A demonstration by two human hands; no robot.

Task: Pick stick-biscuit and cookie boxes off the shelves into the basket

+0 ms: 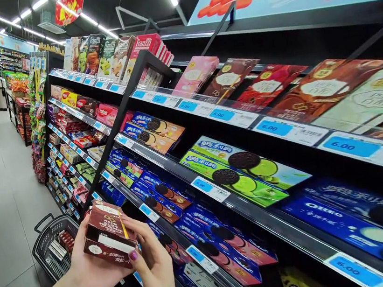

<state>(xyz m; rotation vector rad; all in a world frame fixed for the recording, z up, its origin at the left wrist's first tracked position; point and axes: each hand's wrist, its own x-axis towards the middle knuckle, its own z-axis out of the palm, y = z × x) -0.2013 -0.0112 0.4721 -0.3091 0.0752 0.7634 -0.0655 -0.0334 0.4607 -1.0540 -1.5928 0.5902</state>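
Observation:
I hold two stacked brown snack boxes (pixel 107 233) low at the left of the head view, in front of a shop shelf. My left hand (pixel 88 269) cups them from below and behind, fingers wrapped round. My right hand (pixel 155 261) grips their near right edge, thumb pressed on the lower box. Just beyond the boxes lie blue Oreo packs (pixel 165 194) on the sloping shelves. A dark shopping basket (pixel 51 246) stands on the floor under my left hand, with some packets inside.
Black tilted shelves (pixel 257 217) run along the right, carrying biscuit packs and blue price tags (pixel 273 128). Green Oreo boxes (pixel 240 170) sit mid-shelf, brown and pink boxes (pixel 228 78) above. A grey aisle floor (pixel 3 187) stretches left toward more racks.

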